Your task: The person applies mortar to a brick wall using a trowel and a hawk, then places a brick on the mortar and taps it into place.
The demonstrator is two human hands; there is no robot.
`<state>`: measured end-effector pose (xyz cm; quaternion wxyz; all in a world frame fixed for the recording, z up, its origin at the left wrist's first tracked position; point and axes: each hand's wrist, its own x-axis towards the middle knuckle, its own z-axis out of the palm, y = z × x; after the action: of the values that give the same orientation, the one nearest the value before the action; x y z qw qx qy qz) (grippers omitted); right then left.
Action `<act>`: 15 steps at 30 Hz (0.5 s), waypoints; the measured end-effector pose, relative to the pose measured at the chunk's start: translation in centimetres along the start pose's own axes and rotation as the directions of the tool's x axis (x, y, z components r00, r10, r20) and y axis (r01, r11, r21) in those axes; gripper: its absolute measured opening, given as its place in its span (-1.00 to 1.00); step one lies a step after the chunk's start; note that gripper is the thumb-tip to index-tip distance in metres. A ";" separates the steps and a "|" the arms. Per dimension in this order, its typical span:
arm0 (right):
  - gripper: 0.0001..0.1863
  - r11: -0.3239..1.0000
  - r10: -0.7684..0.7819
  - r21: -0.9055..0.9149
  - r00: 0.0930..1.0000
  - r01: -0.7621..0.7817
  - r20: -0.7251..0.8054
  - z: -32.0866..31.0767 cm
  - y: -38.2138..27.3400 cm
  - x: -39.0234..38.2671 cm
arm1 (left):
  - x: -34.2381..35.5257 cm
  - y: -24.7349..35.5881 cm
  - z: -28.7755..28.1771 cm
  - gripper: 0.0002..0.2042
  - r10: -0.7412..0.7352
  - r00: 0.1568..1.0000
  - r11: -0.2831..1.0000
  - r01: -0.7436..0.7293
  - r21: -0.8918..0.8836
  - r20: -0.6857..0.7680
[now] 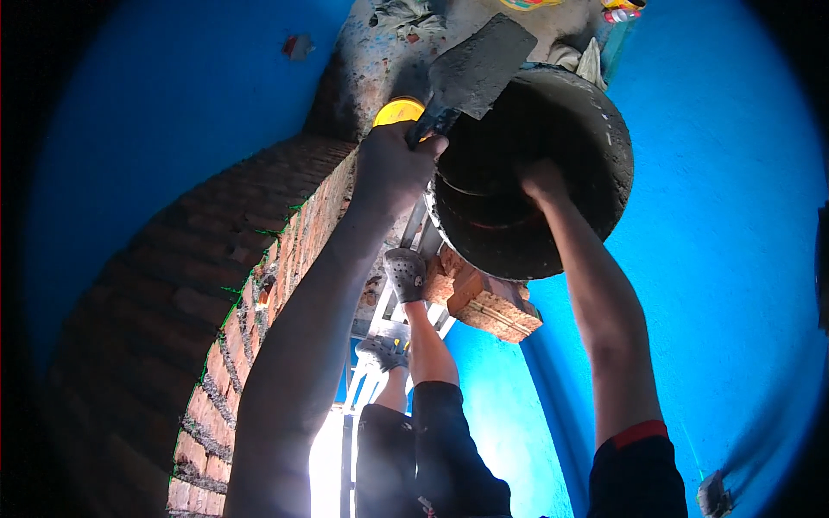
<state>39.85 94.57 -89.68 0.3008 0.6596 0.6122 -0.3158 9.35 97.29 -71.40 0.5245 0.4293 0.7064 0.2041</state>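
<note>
My left hand is closed round the handle of a trowel, whose flat grey blade points up and to the right, over the far left rim of a large bucket. The bucket is round and dark inside, with grey smears on its wall. My right hand reaches into it. The fingers of that hand fade into the shadow, so I cannot see whether they hold anything. Just beyond my left hand is a round yellow object, partly covered by the hand.
A curving brick wall with mortar joints runs along the left. Several loose bricks sit below the bucket. My feet, in grey clogs, stand on a light-coloured ladder. A blue wall rises at the right.
</note>
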 end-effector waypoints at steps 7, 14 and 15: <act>-0.63 0.998 0.051 0.051 0.960 -0.038 -0.277 5.0 -2.7 -0.1 | 0.1 0.6 0.4 -0.75 -0.023 1.000 1.000 0.023 0.008 0.013; -0.69 0.917 -0.366 -0.262 0.897 0.302 -0.246 5.6 -0.7 4.4 | 0.1 0.8 0.6 -0.73 -0.039 0.999 0.996 0.040 0.084 -0.007; -0.69 0.902 -0.420 -0.257 0.844 0.347 -0.334 5.7 -0.3 4.8 | -0.2 0.8 0.6 -0.71 -0.086 0.996 0.991 0.085 0.100 0.004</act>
<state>39.49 93.12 -97.01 0.1670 0.5406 0.8055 -0.1764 10.24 97.50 -70.91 0.5136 0.4252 0.7312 0.1439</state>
